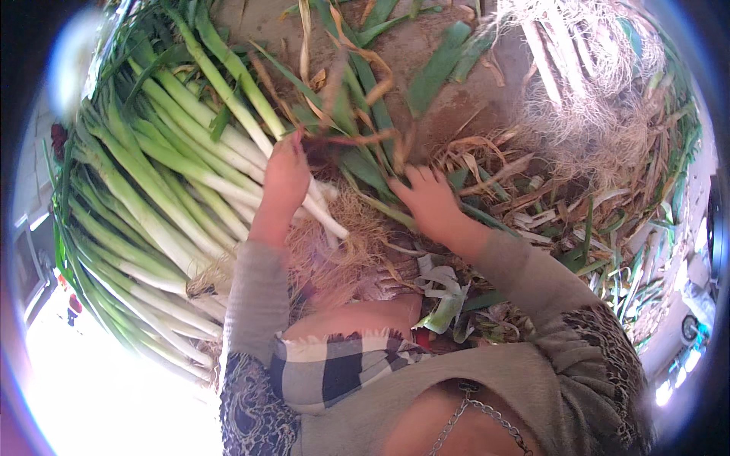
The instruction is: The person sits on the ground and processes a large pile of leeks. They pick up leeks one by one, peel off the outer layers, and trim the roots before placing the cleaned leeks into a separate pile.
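My left hand (287,174) is closed around the pale shaft of a long green onion (255,132). Its leafy end points up and left; a white root end (331,222) shows below the hand, over a tangle of fine roots (365,233). My right hand (429,200) rests among loose green leaves (370,171), its fingers partly spread. Blurred dry brown leaf strips (365,138) stretch between the two hands; whether the right fingers pinch one cannot be made out.
A thick pile of green onions (165,211) with white shafts lies on my left. Trimmed leaves and dry peelings (530,199) cover the ground to the right. More onions with bushy roots (562,62) lie at the upper right, in glare. Cut leaves (439,68) are scattered on the bare ground ahead.
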A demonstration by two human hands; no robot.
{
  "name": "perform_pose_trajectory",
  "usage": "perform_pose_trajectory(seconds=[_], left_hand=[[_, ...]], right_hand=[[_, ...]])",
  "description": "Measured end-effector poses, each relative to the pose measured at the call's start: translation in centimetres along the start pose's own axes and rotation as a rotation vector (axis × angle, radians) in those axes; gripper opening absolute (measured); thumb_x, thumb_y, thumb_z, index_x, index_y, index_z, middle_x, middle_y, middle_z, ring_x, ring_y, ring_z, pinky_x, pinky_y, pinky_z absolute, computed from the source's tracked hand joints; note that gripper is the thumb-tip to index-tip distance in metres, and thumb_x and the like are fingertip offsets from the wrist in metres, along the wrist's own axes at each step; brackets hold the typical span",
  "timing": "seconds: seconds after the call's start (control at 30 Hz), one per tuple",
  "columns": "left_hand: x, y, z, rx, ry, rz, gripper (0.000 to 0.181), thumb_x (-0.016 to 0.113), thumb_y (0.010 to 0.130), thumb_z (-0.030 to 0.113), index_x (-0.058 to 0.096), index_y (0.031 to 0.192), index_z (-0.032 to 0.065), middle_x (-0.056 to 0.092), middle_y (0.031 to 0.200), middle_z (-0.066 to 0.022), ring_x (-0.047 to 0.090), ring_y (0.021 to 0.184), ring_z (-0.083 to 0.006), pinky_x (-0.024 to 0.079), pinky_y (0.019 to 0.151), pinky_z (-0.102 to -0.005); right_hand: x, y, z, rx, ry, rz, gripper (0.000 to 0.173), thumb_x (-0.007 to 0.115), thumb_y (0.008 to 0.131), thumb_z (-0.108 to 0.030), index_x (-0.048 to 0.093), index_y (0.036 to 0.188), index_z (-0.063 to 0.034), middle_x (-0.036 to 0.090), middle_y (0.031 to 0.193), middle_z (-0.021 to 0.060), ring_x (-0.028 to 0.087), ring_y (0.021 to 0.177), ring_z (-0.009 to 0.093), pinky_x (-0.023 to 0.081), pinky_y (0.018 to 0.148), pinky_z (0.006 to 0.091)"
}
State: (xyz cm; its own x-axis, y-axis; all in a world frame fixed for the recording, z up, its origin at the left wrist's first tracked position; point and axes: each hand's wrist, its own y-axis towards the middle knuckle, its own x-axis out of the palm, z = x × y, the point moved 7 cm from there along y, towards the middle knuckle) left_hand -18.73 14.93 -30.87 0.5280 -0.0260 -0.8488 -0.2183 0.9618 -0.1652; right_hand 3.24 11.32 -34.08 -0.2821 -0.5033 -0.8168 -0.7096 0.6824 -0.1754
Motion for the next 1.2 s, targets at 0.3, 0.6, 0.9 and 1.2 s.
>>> perform_pose_trajectory(seconds=[0.3, 0.6, 0.9, 1.2], left_hand=[[8.3, 2.4, -1.1, 0.020, 0.254, -0.190, 0.042, 0.042, 0.082, 0.021, 0.035, 0.121, 0.0068, 0.031, 0.123, -0.0246, 0.033, 0.109, -0.0447, 0.035, 0.086, -0.0476], [15.5, -11.3, 6.7, 0.452, 0.245, -0.618, 0.033, 0.048, 0.079, 0.016, 0.049, 0.111, 0.0050, 0.046, 0.110, -0.0174, 0.043, 0.102, -0.0345, 0.037, 0.082, -0.0465], [2.1, -9.2, 7.3, -0.011, -0.873, -0.838, 0.040, 0.037, 0.086, 0.038, 0.044, 0.109, 0.0050, 0.060, 0.074, -0.0119, 0.059, 0.063, -0.0190, 0.046, 0.049, -0.0288], [-1.5, -1.1, 5.0, -0.321, -1.279, -0.062, 0.043, 0.036, 0.087, 0.039, 0.046, 0.106, 0.0014, 0.056, 0.088, -0.0100, 0.055, 0.077, -0.0204, 0.043, 0.054, -0.0257]], right_hand=[[1.7, -25.7, 1.6, 0.207, 0.128, -0.734, 0.045, 0.059, 0.063, -0.016, 0.052, 0.107, -0.0100, 0.052, 0.098, 0.0162, 0.054, 0.080, 0.035, 0.044, 0.070, 0.0413], [-8.5, -13.1, 1.8, 0.174, 0.226, -0.109, 0.047, 0.055, 0.076, -0.020, 0.041, 0.118, -0.0041, 0.044, 0.116, 0.0193, 0.046, 0.104, 0.034, 0.037, 0.088, 0.0379], [2.7, -13.3, 2.0, 0.199, 0.196, -0.364, 0.093, 0.060, 0.061, -0.059, 0.025, 0.130, -0.0081, 0.017, 0.133, 0.0250, 0.013, 0.123, 0.045, 0.020, 0.099, 0.0488], [9.7, -28.3, 0.6, 0.111, -0.213, -0.472, 0.082, 0.064, 0.065, -0.032, 0.022, 0.133, -0.0129, 0.015, 0.138, 0.0138, 0.026, 0.119, 0.039, 0.031, 0.089, 0.0506]])
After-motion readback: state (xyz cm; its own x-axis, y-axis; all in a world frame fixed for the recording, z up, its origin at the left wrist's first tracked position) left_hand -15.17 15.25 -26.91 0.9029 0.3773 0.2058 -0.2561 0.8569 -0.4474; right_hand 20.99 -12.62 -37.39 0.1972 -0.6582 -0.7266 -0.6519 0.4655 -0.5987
